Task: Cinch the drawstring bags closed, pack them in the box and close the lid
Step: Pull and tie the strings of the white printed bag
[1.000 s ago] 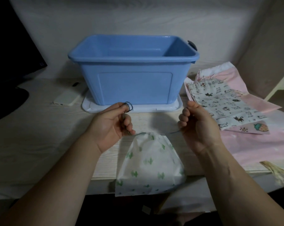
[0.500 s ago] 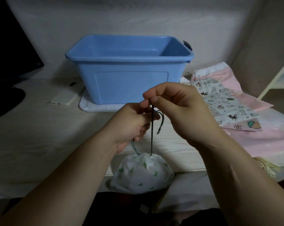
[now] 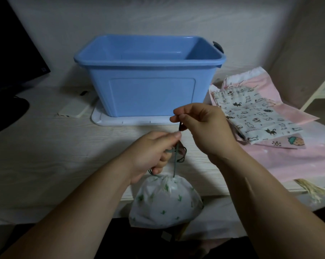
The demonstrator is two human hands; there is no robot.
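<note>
Near edge: the cactus-print bag (image 3: 165, 202) sits at the table's (image 3: 51, 165) front edge, lower centre, its bottom sagging past it.
Open room: bare tabletop runs left of the hands. On the right lie the cat-print bag (image 3: 251, 116) and pink bags (image 3: 292, 157).
Box: the blue box (image 3: 148, 86) stands open-topped at upper centre on its white lid (image 3: 120, 121), just behind the hands.
Since a second ago: the bag's mouth, then wide and flat, is now gathered tight. The hands, then apart, have come together.
Left hand (image 3: 150, 154): its fingers are curled round the drawstring (image 3: 175, 163) just above the bag's neck.
Right hand (image 3: 202, 126): its thumb and forefinger pinch the cord's upper end, above and to the right of the left hand.
Bag to hands: the bag is directly below both hands, with the cord taut between them.
</note>
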